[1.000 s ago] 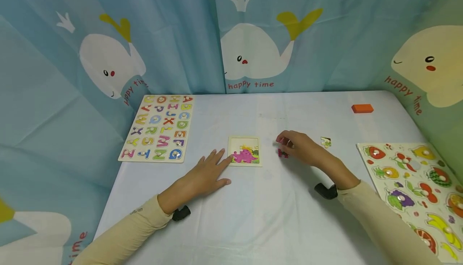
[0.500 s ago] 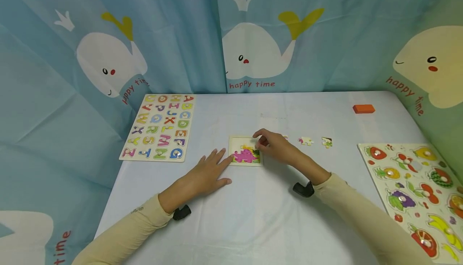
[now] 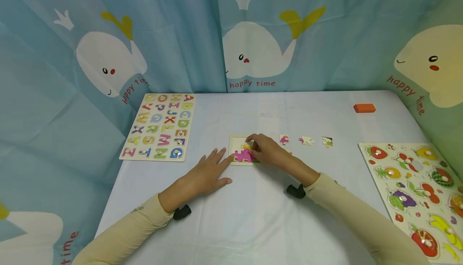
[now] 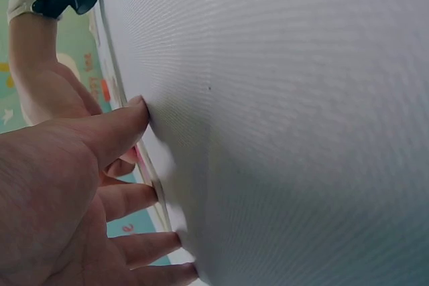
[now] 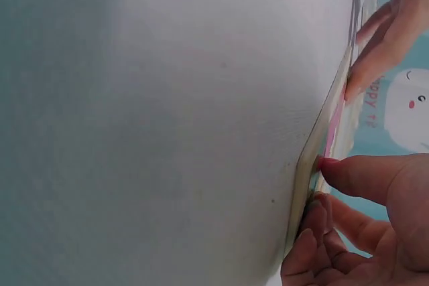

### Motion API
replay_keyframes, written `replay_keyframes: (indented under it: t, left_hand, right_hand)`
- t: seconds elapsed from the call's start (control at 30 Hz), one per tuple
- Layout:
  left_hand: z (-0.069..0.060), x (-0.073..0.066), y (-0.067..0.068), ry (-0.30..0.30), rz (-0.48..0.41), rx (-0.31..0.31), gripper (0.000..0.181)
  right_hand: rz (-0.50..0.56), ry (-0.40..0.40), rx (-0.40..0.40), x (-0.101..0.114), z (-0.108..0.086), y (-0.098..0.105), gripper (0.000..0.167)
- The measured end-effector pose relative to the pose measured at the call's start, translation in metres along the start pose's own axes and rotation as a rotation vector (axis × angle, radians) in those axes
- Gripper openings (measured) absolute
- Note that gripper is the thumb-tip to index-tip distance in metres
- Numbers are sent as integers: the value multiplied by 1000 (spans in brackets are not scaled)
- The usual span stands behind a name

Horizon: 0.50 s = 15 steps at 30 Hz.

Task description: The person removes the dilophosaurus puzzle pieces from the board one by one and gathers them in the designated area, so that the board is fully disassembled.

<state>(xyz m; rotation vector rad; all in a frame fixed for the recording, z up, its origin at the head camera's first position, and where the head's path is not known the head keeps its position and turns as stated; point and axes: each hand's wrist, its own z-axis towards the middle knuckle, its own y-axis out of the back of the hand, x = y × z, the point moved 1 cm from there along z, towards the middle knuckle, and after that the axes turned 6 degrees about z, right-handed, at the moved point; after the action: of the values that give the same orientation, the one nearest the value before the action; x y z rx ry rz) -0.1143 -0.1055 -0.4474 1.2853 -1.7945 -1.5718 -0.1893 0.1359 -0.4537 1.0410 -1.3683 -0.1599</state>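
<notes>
1. Landmark: the puzzle tray [image 3: 236, 141], lying flat on the white tablecloth [image 3: 231, 225]. Pink pieces fill its near part; bare base shows at its far left.
2. Edges: the table's far edge runs beyond the tray, along the blue curtain [image 3: 181, 36]. Plain cloth lies before the tray and between it and the letter board [image 3: 156, 141] on its left.
3. Left hand [image 3: 202, 178]: fingers straight and spread wide; index fingertip touches the tray's left edge.
4. Right hand [image 3: 269, 150]: thumb and index finger bent, tips set narrowly apart over the tray's right half. Whether they pinch a piece cannot be told.
5. Loose pieces: three show fully right of the tray, well apart from one another: the pink-marked piece [image 3: 284, 139] nearest, the pale middle piece [image 3: 306, 140], and the green-and-brown piece [image 3: 327, 141] farthest. A fourth piece [image 3: 289, 152] is mostly hidden by the right wrist.
6. Further right of the tray: one fruit board [image 3: 417, 175] and one orange block [image 3: 364, 108], the block farther back.
</notes>
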Motion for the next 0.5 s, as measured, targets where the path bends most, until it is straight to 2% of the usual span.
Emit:
replay_keyframes:
  t: [0.2,0.5]
  left_hand:
    - [0,0,1,-10,4,-8,74]
    - [0,0,0,-6,1,-6,74]
  right_hand:
    - [-48,9,5,4,0,1,36]
    - [-32,0,14,6,-1,0,33]
